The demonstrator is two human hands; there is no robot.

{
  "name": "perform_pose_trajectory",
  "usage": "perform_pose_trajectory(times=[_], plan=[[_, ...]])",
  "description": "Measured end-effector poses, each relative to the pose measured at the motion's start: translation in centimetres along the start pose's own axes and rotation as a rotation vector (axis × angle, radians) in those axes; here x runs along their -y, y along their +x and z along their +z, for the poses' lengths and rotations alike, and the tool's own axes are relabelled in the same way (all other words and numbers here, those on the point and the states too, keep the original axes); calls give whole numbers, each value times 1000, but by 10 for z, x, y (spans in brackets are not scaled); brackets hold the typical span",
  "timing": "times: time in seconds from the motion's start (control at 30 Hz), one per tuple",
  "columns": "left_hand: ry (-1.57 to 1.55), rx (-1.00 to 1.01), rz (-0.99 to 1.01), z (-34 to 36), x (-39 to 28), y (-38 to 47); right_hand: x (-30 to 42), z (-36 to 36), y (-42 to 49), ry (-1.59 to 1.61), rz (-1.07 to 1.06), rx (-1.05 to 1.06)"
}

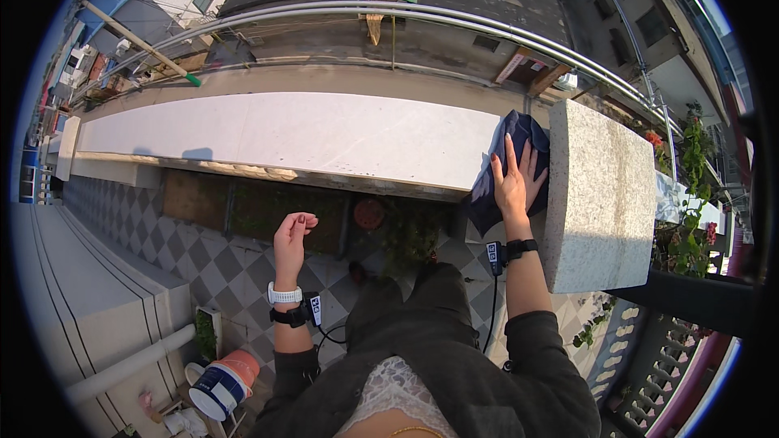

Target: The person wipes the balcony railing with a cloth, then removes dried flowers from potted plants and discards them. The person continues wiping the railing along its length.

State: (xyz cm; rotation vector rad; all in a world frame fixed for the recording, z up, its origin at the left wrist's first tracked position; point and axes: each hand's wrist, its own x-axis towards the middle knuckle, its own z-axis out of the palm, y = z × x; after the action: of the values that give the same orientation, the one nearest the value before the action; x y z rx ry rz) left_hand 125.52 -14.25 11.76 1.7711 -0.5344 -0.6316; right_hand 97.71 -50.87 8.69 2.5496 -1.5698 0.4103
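Note:
My right hand (516,182) lies flat, fingers spread, on a dark blue cloth (485,204). The cloth is bunched at the right end of a pale, smooth stone ledge (341,134) and hangs over its near edge. It lies against a speckled stone pillar block (599,201). My left hand (292,237) is in the air on the near side of the ledge, fingers loosely curled together, with nothing visible in it. A white watch (284,293) is on my left wrist, and both wrists carry black straps with small cabled devices.
Below the ledge are a planter bed (280,213) and a round reddish pot (369,213) on checkered floor tiles (225,274). Buckets (222,386) stand at lower left beside a pale wall (115,292). Metal pipes (426,12) run beyond the ledge, above a street. Flowering plants (691,194) grow right of the pillar.

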Motion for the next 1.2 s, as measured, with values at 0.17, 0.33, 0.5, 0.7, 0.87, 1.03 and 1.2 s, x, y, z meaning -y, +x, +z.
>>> perform_pose_trajectory(times=[0.17,0.33,0.5,0.7,0.87,1.03,1.2], plan=[[-36,-95,-129,-8,21,-21,49,9,-6,-90,8,29],[-68,-111,-51,21,11,-28,156,-10,-16,128,-413,52],[-28,-83,124,73,-26,-4,181,-12,-8,301,-678,143],[304,-177,456,92,-60,54,81,-21,-2,192,-345,121],[517,-285,635,79,-53,117,-6,-26,-22,94,32,115],[713,-382,697,70,-33,144,-10,-10,9,88,123,160],[864,-495,766,76,-20,154,-6,-6,30,10,156,247]])
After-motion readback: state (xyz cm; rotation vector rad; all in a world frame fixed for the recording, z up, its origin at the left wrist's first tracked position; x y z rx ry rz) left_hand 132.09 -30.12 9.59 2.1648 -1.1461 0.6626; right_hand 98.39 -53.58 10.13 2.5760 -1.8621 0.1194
